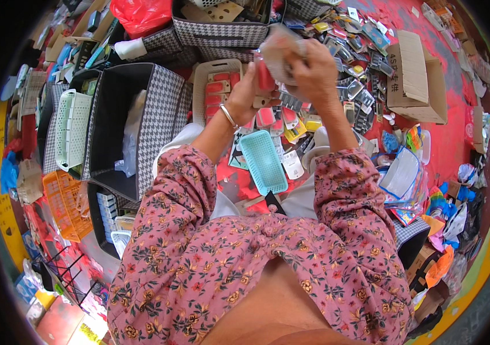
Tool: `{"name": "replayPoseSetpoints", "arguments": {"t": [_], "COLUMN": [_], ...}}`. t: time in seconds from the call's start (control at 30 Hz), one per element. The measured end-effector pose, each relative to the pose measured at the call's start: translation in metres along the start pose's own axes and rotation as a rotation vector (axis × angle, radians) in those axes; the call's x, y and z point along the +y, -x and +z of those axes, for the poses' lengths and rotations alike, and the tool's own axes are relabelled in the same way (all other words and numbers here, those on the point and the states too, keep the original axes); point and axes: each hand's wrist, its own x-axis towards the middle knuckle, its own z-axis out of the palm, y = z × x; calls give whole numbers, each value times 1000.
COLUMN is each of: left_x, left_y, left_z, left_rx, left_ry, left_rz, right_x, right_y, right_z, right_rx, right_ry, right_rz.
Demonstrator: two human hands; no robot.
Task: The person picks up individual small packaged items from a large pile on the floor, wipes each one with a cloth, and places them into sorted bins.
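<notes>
Both hands are working raised over the floor clutter: left hand [246,92] is gripping a red packaged item [264,75], right hand [314,72] is clutching its clear plastic wrapper [279,52], above the teal basket [263,161].

Pink floral sleeves [337,195] (silver bangle [228,115], left wrist)

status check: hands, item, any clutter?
Left hand pinching small red flat item. Right hand grip on clear plastic packet. Teal plastic slotted tray and loose packaged pieces below.
</notes>
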Motion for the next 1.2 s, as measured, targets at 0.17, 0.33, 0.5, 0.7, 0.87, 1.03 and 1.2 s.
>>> {"name": "replayPoseSetpoints", "arguments": {"t": [0.17,0.33,0.5,0.7,0.87,1.03,1.2], "left_x": [-8,25,24,-6,-6,29,33], "left_y": [4,11,3,-2,-4,0,8], "left_z": [4,5,-10,7,-8,-7,-4], "left_rx": [-40,157,170,202,37,24,-188], "left_ry": [255,271,299,-21,235,329,277], "left_rz": [120,187,215,310,240,224,68], "right_x": [-36,-30,14,-31,-44,-10,-5], "right_y": [25,39,15,7,32,30,6], "right_z": [43,25,2,28,42,3,-16], "right_rx": [-43,-635,-229,62,-194,-465,52], "right_ry": [20,-256,-110,-194,-62,-355,-367], "right_rz": [-183,119,440,176,117,393,548]}}
